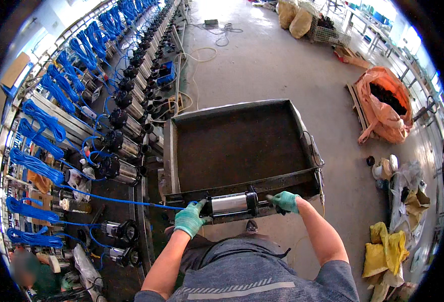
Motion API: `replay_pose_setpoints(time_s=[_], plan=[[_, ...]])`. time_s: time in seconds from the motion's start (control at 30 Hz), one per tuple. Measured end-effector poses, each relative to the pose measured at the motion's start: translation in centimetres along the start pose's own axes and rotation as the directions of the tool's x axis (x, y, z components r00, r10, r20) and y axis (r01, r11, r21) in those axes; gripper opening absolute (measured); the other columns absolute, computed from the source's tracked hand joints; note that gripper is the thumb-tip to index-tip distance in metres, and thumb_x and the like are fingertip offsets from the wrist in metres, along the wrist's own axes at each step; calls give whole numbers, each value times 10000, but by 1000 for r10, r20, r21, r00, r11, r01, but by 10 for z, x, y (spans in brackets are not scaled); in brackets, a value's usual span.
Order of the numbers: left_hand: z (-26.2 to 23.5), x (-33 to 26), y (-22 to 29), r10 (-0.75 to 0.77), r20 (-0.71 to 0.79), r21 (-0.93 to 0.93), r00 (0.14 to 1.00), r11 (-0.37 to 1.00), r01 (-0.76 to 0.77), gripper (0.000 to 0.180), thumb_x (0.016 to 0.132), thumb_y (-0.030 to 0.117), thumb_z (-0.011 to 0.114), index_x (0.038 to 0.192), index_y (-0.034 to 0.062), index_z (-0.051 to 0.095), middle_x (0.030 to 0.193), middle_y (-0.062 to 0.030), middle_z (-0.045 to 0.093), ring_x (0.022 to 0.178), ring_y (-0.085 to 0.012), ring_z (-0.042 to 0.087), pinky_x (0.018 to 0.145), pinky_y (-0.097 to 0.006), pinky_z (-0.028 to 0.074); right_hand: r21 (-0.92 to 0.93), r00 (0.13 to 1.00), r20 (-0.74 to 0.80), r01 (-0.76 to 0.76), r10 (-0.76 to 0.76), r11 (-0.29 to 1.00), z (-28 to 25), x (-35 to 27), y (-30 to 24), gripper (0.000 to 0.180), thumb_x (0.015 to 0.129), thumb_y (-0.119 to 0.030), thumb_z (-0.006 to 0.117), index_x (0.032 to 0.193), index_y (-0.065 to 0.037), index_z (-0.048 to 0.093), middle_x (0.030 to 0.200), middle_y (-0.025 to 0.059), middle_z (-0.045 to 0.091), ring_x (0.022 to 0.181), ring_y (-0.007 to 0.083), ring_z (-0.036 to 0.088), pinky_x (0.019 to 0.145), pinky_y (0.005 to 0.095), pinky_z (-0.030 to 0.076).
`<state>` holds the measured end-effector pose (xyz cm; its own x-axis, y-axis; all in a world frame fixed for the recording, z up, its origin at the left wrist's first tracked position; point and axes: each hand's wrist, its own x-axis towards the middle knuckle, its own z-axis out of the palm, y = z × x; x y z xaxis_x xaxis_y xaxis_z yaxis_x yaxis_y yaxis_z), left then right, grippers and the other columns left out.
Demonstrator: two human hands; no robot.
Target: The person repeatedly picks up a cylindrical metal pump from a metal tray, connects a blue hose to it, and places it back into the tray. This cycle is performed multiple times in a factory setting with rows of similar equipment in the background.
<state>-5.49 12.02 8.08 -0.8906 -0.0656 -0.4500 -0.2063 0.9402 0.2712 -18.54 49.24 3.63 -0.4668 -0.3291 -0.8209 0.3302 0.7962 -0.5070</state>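
Two gloved hands clamped on the steel pump (230, 204) at lower centre, left hand (189, 219) and right hand (285, 201) gripping opposite ends, kept level on the cart tray rim (242, 189), blue cable (131, 202) trailing clear.

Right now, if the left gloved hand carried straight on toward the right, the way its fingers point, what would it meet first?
The left hand in its green glove already touches the black end of the shiny steel cylindrical pump lying across the near rim of the dark metal cart tray. Pushing on, it would press into that pump body first.
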Motion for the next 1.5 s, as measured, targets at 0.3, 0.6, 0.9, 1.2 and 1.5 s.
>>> replay_pose_setpoints(time_s=[0.3, 0.6, 0.9, 1.2, 1.5], plan=[[-3, -5, 5, -13, -6, -9, 1000, 1000, 13, 793, 812, 487, 807, 1505, 239, 515, 1403, -139, 586, 1210, -372, 633, 971, -488, 529, 738, 917, -80, 317, -390, 595, 27, 13, 47, 251, 1018, -166, 642, 1236, -43, 659, 854, 28, 645, 692, 135, 601, 545, 300, 483], [-2, -5, 6, -30, -7, 3, 1000, 1000, 30, 802, 825, 498, 795, 1522, 241, 495, 1410, -140, 581, 1222, -372, 627, 984, -492, 524, 583, 917, 85, 271, -389, 766, 6, 0, 31, 704, 957, -13, 654, 1592, -155, 383, 1060, 69, 692, 768, 151, 654, 609, 341, 593], [2, -7, 6, -56, -11, -45, 998, 997, 56, 837, 810, 522, 795, 1540, 271, 471, 1450, -174, 570, 1251, -384, 609, 1011, -483, 516, -660, 911, -263, 71, -318, 748, 24, 32, 37, 308, 915, -279, 728, 1160, -105, 666, 882, 146, 730, 702, 248, 718, 628, 409, 585], [8, -10, 2, -49, -44, -55, 998, 997, 47, 812, 846, 495, 779, 1555, 288, 443, 1414, -182, 584, 1204, -401, 632, 978, -507, 526, 667, 989, 36, 82, -142, 741, 15, 12, 41, 274, 1047, -355, 622, 1194, -127, 661, 742, -31, 569, 561, 91, 504, 473, 262, 387], [22, -10, -3, -21, -121, -299, 992, 954, -16, 814, 823, 355, 836, 1528, 151, 485, 1320, -261, 624, 1201, -391, 639, 1003, -441, 523, 894, 938, 89, 73, -335, 442, 15, 13, 41, 312, 1052, -328, 554, 1244, -105, 657, 925, 31, 666, 689, 160, 598, 559, 293, 463]])
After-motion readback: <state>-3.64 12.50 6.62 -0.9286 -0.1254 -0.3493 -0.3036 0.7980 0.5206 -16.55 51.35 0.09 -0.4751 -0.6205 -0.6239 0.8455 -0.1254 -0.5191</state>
